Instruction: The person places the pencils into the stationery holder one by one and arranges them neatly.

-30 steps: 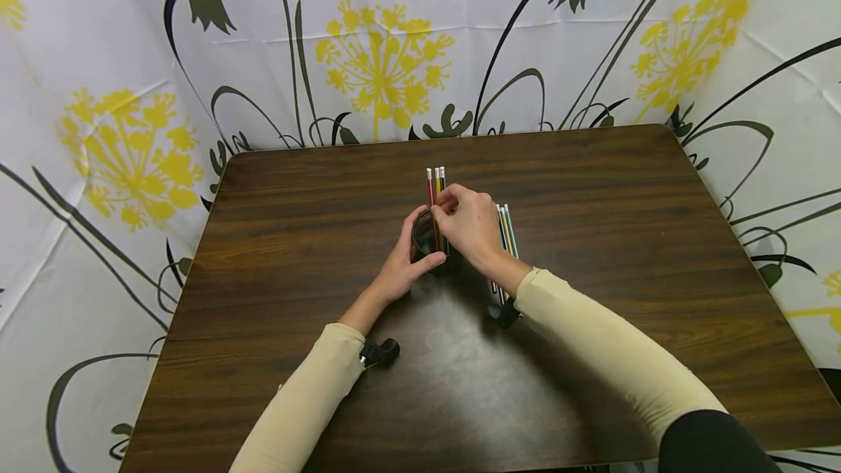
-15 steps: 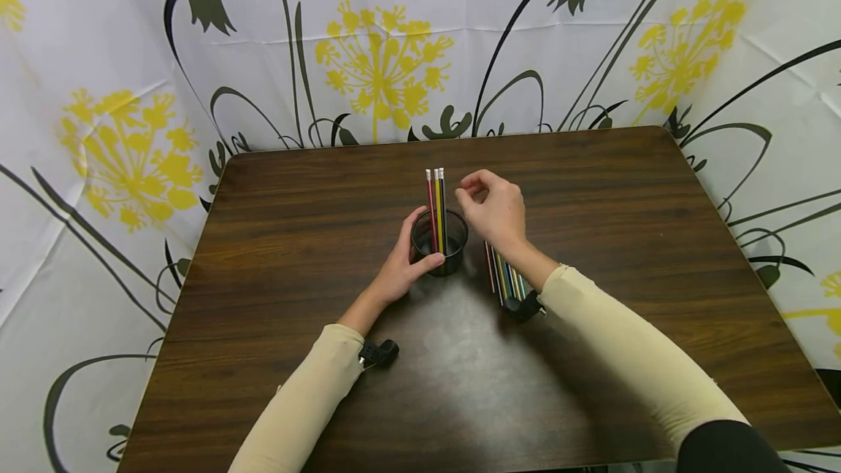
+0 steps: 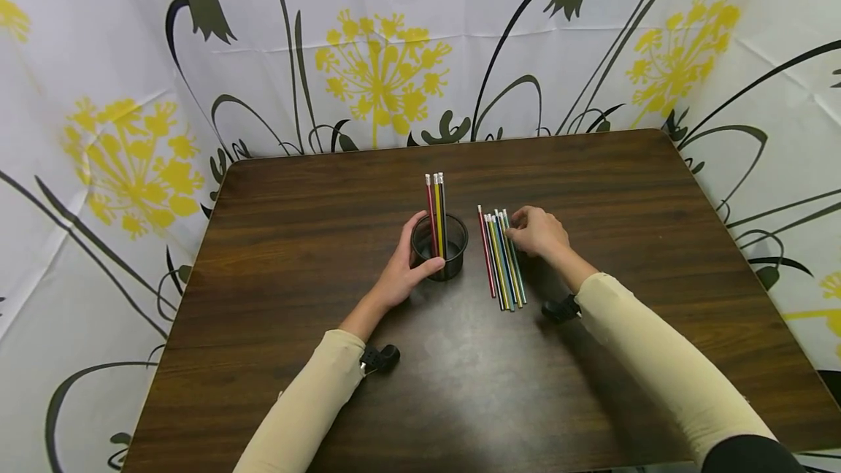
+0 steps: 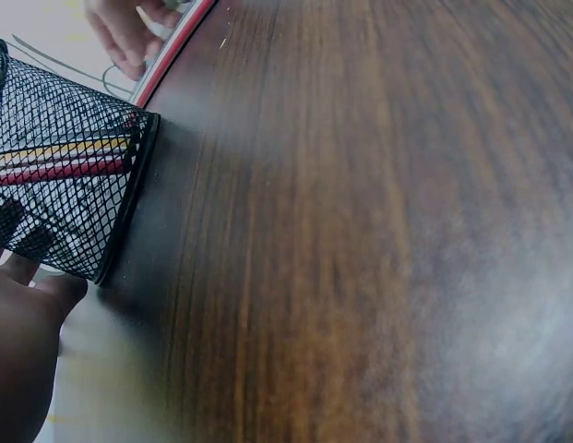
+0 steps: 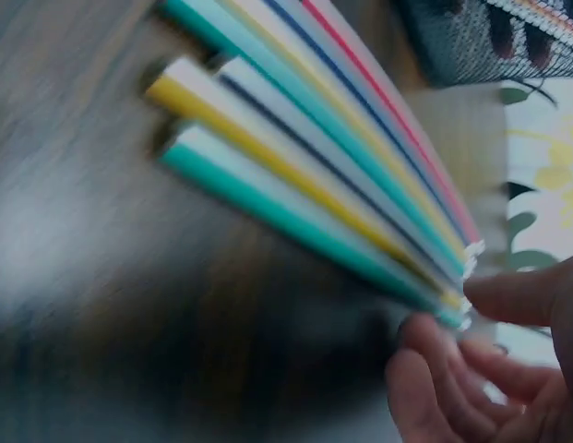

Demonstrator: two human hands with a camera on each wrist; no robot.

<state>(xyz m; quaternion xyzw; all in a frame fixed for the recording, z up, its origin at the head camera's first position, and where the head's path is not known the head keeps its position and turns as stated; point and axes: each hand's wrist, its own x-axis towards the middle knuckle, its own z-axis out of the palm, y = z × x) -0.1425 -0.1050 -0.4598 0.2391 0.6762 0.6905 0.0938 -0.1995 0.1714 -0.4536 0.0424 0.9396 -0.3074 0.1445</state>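
My left hand [image 3: 402,268] is wrapped around the side of a black mesh pencil cup [image 3: 453,266], with the thumb across its front. Red, yellow and black pencils [image 3: 437,214] stand upright in the cup, their eraser ends above the rim. To the right of it, several pencils [image 3: 502,261] in red, yellow, blue and green lie side by side on the table. My right hand [image 3: 540,231] is at their far ends. In the right wrist view its thumb and fingertips are parted around the end of the outer green pencil [image 5: 295,226]; blur hides whether they touch it.
The brown wood-grain table [image 3: 296,239] carries the cup and the pencils. Behind it hangs a white curtain [image 3: 493,57] with yellow and dark green plant prints. A small black wrist camera [image 3: 381,358] sticks out from the left sleeve, another [image 3: 561,309] from the right.
My right hand has moved away from the cup, to the right and down to the lying pencils, uncovering the pencils in the cup. The left hand stays on the cup.
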